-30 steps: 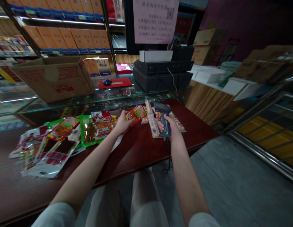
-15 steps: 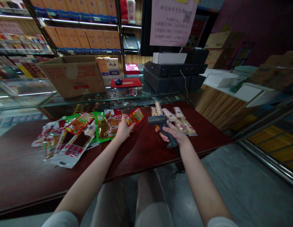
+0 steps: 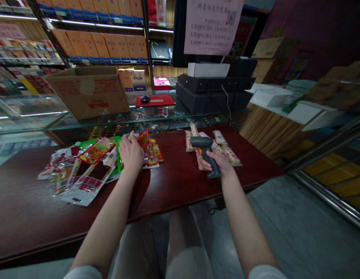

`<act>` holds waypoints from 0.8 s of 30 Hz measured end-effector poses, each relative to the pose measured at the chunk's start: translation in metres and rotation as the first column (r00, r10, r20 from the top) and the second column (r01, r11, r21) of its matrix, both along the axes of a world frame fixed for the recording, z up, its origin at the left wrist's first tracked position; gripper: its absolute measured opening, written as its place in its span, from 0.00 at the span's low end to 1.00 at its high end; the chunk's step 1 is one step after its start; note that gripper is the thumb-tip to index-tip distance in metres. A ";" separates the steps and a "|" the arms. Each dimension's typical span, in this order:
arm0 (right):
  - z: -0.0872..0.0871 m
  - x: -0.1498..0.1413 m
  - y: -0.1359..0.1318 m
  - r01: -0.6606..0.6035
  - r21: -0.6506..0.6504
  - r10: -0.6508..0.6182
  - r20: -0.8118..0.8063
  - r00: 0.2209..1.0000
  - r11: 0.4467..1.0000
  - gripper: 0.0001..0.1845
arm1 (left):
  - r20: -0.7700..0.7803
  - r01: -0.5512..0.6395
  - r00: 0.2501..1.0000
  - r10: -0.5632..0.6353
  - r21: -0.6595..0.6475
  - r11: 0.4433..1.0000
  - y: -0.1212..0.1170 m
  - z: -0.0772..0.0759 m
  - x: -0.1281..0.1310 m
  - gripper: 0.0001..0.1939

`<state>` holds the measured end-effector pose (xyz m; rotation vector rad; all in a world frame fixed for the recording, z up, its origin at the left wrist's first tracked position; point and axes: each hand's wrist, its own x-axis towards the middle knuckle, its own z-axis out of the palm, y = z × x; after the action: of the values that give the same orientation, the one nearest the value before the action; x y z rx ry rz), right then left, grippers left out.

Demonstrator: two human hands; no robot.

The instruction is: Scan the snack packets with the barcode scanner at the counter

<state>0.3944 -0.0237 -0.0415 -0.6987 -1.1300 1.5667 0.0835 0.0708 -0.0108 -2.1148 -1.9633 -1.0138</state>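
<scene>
**A scanner (image 3: 202, 142) between two groups of packets on a dark red worktop (image 3: 174, 186)**

We hold the scanner by its handle in our right hand (image 3: 220, 162), fingers wrapped round it, its head pointing left. In view it overlaps the pale packets (image 3: 230, 154) on the right side of the worktop; whether it touches them we cannot tell. Our left hand (image 3: 131, 152) is over the right part of the bright packets (image 3: 97, 150), with a red packet (image 3: 143, 138) at its fingers. Its palm is turned from us, so we cannot tell whether it grips that packet.

The worktop is smooth, with a dull sheen, and its middle stretch divides the two groups. Along its far edge we have a glass case (image 3: 181, 121). On the glass, from left to right, stand an open cardboard box (image 3: 90, 95), a red mat (image 3: 161, 100) with a mouse (image 3: 145, 99), and a black machine (image 3: 209, 97) with a white box (image 3: 208, 70) on top. A printed sheet (image 3: 213, 27) hangs above it.

Far left, lit shelves carry a row of orange boxes (image 3: 100, 46). To our right are a wood-grain cabinet (image 3: 264, 124), a metal rail (image 3: 328, 197) and grey floor (image 3: 273, 228), under a dim purple wall (image 3: 313, 23).
</scene>
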 end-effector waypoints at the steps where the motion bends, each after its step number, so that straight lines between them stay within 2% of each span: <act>1: 0.000 0.001 0.000 0.007 -0.004 -0.007 0.006 1.000 1.000 0.20 | -0.040 -0.049 0.998 0.051 0.041 0.998 0.001 0.001 -0.005 0.34; 2: 0.001 0.001 0.000 0.017 -0.008 -0.017 0.009 1.000 1.000 0.20 | -0.085 -0.050 0.995 0.056 0.069 0.996 0.003 0.000 -0.009 0.34; 4: 0.002 0.000 -0.001 0.035 -0.014 -0.035 0.007 0.999 0.999 0.19 | -0.205 0.067 0.977 -0.057 0.044 0.997 0.007 -0.006 -0.012 0.32; 6: 0.002 -0.001 -0.002 0.042 -0.023 -0.042 0.003 0.999 0.999 0.19 | -0.316 0.187 0.926 -0.207 -0.094 0.978 0.010 -0.014 -0.011 0.28; 7: 0.002 -0.002 -0.002 0.047 -0.025 -0.047 0.001 0.999 0.999 0.19 | -0.350 0.195 0.905 -0.242 -0.163 0.967 0.012 -0.018 -0.009 0.26; 9: 0.002 -0.001 -0.001 0.078 -0.026 -0.078 -0.004 0.997 0.997 0.20 | -0.382 0.129 0.899 -0.213 -0.233 0.964 0.014 -0.024 -0.006 0.25; 12: 0.002 0.006 0.001 0.204 -0.034 -0.205 -0.031 0.978 0.978 0.22 | -0.402 0.034 0.908 -0.119 -0.211 0.977 0.013 -0.026 -0.004 0.29; 14: 0.002 0.013 0.003 0.284 -0.064 -0.287 -0.052 0.956 0.957 0.23 | -0.401 0.040 0.910 -0.106 -0.170 0.985 0.010 -0.023 -0.001 0.29; 16: 0.001 0.021 0.004 0.342 -0.101 -0.349 -0.063 0.935 0.934 0.24 | -0.390 0.121 0.907 -0.157 -0.117 0.986 0.006 -0.018 0.008 0.28; 19: 0.000 0.029 0.006 0.419 -0.126 -0.429 -0.074 0.900 0.899 0.24 | -0.341 0.326 0.872 -0.351 -0.132 0.936 0.004 -0.011 0.039 0.24; 21: -0.001 0.031 0.007 0.456 -0.126 -0.468 -0.085 0.880 0.881 0.25 | -0.247 0.419 0.845 -0.474 -0.247 0.874 0.011 -0.009 0.070 0.23; 24: -0.001 0.031 0.007 0.475 -0.138 -0.488 -0.086 0.868 0.869 0.25 | -0.026 0.496 0.831 -0.556 -0.421 0.760 0.030 -0.014 0.121 0.23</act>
<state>0.4254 -0.0171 -0.0424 -0.8746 -0.7078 1.2251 0.2042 0.1013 -0.0243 -2.9845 -1.6296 -0.4849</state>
